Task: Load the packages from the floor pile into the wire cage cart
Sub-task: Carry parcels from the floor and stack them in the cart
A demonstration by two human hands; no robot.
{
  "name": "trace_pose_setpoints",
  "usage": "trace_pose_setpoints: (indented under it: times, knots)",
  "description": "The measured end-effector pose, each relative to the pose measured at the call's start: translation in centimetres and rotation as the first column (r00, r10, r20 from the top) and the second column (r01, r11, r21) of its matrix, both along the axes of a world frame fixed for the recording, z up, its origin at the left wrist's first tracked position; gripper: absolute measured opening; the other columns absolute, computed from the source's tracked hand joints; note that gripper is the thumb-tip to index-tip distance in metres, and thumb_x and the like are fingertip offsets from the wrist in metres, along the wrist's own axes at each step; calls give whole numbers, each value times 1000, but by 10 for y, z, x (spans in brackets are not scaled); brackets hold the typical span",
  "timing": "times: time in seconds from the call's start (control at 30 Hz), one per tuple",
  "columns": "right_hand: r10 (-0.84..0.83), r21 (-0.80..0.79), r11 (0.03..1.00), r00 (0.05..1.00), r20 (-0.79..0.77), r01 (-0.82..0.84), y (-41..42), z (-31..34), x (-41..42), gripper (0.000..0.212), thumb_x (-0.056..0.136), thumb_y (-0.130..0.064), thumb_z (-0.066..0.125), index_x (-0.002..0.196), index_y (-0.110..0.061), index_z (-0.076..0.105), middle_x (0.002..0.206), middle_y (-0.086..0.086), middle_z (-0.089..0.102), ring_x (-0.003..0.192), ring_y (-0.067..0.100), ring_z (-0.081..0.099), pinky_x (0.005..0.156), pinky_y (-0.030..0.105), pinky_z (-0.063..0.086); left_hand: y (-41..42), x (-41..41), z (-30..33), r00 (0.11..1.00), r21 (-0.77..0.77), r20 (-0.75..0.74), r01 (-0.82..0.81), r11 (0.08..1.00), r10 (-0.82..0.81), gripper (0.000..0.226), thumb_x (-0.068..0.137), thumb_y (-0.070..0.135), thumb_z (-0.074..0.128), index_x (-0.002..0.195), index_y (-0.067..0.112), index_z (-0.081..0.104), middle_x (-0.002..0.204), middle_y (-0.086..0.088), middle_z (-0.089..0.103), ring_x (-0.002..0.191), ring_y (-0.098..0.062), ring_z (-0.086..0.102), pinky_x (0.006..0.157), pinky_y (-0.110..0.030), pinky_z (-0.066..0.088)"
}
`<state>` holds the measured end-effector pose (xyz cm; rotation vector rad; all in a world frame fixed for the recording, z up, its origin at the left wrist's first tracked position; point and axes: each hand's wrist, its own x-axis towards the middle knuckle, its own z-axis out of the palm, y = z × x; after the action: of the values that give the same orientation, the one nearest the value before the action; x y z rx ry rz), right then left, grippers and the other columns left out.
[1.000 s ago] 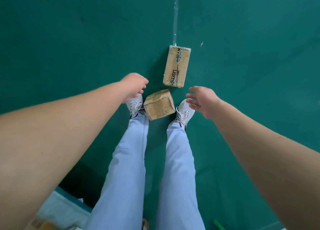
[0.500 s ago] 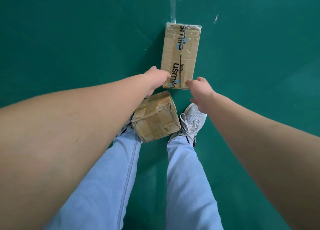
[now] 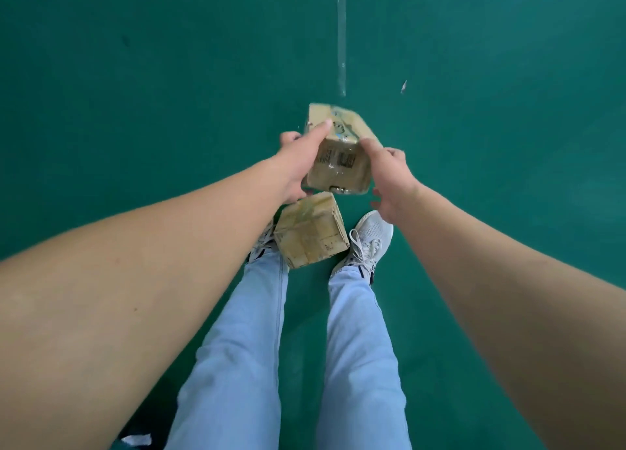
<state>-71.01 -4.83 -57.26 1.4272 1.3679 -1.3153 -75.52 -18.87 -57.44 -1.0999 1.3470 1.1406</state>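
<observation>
A long taped cardboard box hangs tilted above the green floor, label side toward me. My left hand grips its left side, thumb lying along the upper face. My right hand holds the right side, thumb at the top edge and fingers curled toward the lower corner. A smaller, squarer cardboard box lies on the floor between my shoes, just below the lifted one. The wire cage cart is out of view.
Green floor all around, with a pale painted line running away ahead and a small scrap to its right. My legs in light jeans and white shoes stand beside the small box. A white scrap lies at the bottom left.
Both hands went from hovering over the boxes to the near end of the long box, took hold of it and lifted it off the floor, tilting it. The small box stayed put.
</observation>
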Motion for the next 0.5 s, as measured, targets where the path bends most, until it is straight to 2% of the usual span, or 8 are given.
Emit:
trace_pose_setpoints:
  times: [0.07, 0.17, 0.3, 0.4, 0.5]
  knots:
    - [-45, -40, 998, 999, -1, 45, -11, 43, -7, 47, 96, -55, 57, 127, -24, 40, 115, 2, 58, 108, 28, 60, 90, 48, 49, -5, -4, 45, 996, 8, 11, -86, 996, 86, 60, 93, 57, 66, 131, 23, 33, 119, -12, 58, 91, -27, 70, 67, -47, 64]
    - [-87, -79, 993, 996, -34, 84, -33, 120, -17, 47, 95, -51, 60, 128, -25, 39, 119, 5, 61, 106, 30, 65, 93, 54, 54, -21, -4, 120, 981, -6, 6, -193, 981, 193, 62, 93, 51, 69, 132, 19, 35, 118, -18, 60, 85, -30, 71, 54, -44, 62]
    - [-60, -94, 994, 995, -74, 53, -61, 227, -20, 52, 92, -54, 63, 128, -26, 41, 121, 7, 63, 108, 30, 66, 91, 51, 59, -55, 4, 228, 953, -2, -35, -302, 953, 302, 69, 84, 53, 74, 136, 19, 45, 122, -21, 66, 90, -35, 73, 60, -45, 60]
    - [-19, -122, 992, 997, -73, 9, -86, 309, -17, 68, 81, -68, 63, 134, -28, 48, 119, 6, 70, 105, 28, 70, 79, 43, 62, -80, 12, 312, 934, 11, -84, -348, 938, 347, 69, 83, 52, 75, 136, 17, 47, 118, -20, 68, 89, -33, 73, 54, -40, 58]
    - [1, -144, 989, 994, -111, -17, -114, 389, -9, 76, 73, -74, 65, 131, -27, 52, 115, 9, 72, 101, 29, 72, 74, 43, 63, -104, 27, 394, 918, 3, -174, -362, 932, 357, 66, 85, 51, 74, 132, 17, 43, 118, -18, 67, 85, -30, 73, 51, -32, 56]
